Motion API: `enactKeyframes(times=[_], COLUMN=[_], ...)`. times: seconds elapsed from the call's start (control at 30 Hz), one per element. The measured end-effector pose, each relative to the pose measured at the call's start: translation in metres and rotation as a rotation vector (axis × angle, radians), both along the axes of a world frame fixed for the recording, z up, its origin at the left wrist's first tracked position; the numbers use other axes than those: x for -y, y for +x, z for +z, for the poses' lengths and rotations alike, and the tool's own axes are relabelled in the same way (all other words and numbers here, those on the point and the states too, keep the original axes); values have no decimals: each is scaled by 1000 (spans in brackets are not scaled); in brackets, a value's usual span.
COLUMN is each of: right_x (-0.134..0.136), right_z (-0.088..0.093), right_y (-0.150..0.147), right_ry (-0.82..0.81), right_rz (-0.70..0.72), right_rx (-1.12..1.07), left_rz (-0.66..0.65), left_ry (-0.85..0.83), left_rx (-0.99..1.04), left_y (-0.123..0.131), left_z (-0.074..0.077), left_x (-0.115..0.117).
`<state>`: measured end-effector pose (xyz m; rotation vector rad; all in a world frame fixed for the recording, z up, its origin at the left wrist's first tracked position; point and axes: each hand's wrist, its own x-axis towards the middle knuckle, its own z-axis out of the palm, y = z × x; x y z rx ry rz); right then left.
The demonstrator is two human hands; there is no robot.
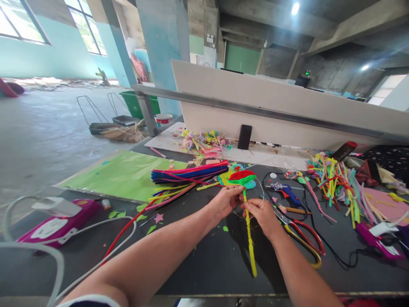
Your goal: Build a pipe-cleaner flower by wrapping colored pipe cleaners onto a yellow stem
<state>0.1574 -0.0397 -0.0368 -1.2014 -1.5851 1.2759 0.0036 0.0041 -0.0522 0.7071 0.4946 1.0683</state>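
At your far left, a purple power strip (68, 219) lies on the dark surface (204, 273) with a white plug in it. Beyond it is a green sheet (118, 175), and a pink star (158, 218) lies nearer to you. Next comes a bundle of blue and red fuzzy stems (188, 172). Your left hand (227, 199) is nearly closed, thumb and fingers pinching the fuzzy flower (250, 238) just under its red and green head. You have the flower raised between both hands at the middle, its yellow stalk slanting down toward you. A black phone (244, 137) stands upright behind it. Your right hand (260, 214) pinches the stalk slightly lower, fingertips together. Just beside your right forearm lie scissors (306, 238), handles toward you, with a blue glue gun (290, 195) beyond them. Farther right is a heap of multicoloured stem pieces (335, 179).
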Motion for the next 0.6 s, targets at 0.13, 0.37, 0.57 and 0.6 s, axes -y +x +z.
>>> enactKeyframes(times=[0.13, 0.37, 0.57, 0.6], right_x=[-4, -15, -12, -12], right_z=[3, 7, 14, 14], right_y=[10, 36, 41, 41], right_ry=[-14, 232, 356, 364], right_rz=[-7, -405, -537, -544], right_rx=[-150, -207, 313, 374], left_rz=[14, -45, 70, 105], left_ry=[40, 150, 201, 211], left_rx=[-13, -202, -270, -265], left_y=[0, 7, 12, 12], left_z=[-2, 2, 3, 2], left_x=[-2, 9, 16, 15])
